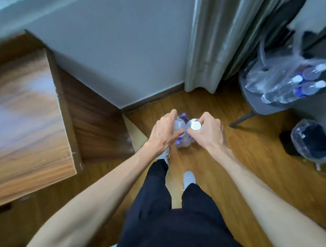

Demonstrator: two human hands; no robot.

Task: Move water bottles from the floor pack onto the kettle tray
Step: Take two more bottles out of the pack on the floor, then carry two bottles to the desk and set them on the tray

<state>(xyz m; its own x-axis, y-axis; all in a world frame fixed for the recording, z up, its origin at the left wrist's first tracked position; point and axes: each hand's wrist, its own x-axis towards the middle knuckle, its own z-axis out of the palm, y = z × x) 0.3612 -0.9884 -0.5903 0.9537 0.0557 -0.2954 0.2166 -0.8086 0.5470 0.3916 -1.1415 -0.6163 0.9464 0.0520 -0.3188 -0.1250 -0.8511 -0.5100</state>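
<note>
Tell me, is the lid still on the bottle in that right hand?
Yes. The bottle in the right hand stands upright and shows its round white cap on top.

Bedroom-like room: wood floor [205, 108], grey curtain [210, 41], wooden desk [17, 115].

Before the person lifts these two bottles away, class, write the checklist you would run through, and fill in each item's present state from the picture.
1. Left hand closed on the left bottle: ok.
2. Right hand closed on the right bottle: ok.
3. Right bottle's cap on: ok; the left one is blurred: cannot tell.
4. Bottles free of the pack wrap: cannot tell.
5. Kettle tray in sight: not ok; only a bare wooden top shows.
6. Feet clear of the bottles: not ok; the left shoe is close beside them.
</note>
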